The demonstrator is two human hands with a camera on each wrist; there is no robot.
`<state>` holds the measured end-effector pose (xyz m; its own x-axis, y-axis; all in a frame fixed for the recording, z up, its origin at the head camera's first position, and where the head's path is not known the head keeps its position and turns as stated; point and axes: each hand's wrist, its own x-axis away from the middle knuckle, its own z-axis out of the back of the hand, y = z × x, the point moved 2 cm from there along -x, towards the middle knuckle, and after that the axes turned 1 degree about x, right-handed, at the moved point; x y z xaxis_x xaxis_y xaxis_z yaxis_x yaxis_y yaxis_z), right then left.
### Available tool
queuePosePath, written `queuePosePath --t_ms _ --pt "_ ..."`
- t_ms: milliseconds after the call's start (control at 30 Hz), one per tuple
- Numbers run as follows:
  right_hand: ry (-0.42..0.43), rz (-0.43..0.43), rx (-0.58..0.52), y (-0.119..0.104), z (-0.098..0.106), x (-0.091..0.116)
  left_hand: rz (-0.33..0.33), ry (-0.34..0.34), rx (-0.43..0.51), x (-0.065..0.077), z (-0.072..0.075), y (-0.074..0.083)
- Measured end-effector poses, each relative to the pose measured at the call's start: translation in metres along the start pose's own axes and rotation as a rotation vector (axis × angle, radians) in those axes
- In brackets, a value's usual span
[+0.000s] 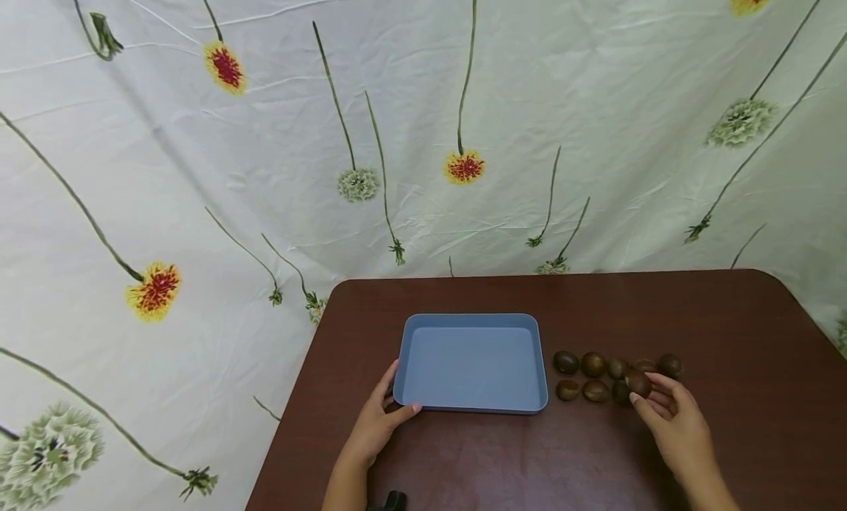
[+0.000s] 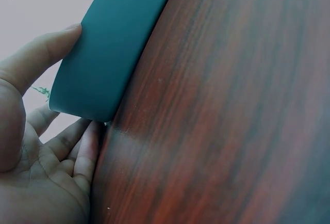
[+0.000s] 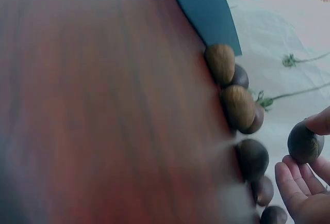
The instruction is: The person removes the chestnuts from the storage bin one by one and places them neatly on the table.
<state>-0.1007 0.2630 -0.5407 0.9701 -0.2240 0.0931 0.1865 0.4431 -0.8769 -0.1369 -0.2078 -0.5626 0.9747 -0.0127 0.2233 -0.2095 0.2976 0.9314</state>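
A blue rectangular tray (image 1: 471, 364) lies flat on the table. My left hand (image 1: 373, 426) grips its near left corner, thumb on the front side and fingers at the left. In the left wrist view, the thumb presses the outer wall of the tray (image 2: 111, 53) and fingertips meet the corner's lower edge. Between thumb and fingers, my right hand (image 1: 681, 426) pinches a brown chestnut (image 1: 638, 383), raised over the others. The right wrist view shows this chestnut (image 3: 304, 144) apart from the row. Several more chestnuts (image 1: 595, 390) sit in two rows right of the tray.
The dark reddish-brown wooden table (image 1: 516, 459) has rounded far corners. Behind it hangs a white flower-print cloth (image 1: 410, 129). A small black object (image 1: 395, 501) shows at the bottom edge near my left forearm.
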Motion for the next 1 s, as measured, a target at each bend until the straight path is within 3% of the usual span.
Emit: queuePosePath --t_ms 400,1000 --pt "-0.046 -0.173 0.005 0.027 0.020 -0.002 -0.001 0.006 0.007 0.002 -0.001 0.001" --pt "-0.065 -0.215 0.139 0.031 0.026 -0.015 -0.010 0.000 -0.003 0.001 0.000 0.001"
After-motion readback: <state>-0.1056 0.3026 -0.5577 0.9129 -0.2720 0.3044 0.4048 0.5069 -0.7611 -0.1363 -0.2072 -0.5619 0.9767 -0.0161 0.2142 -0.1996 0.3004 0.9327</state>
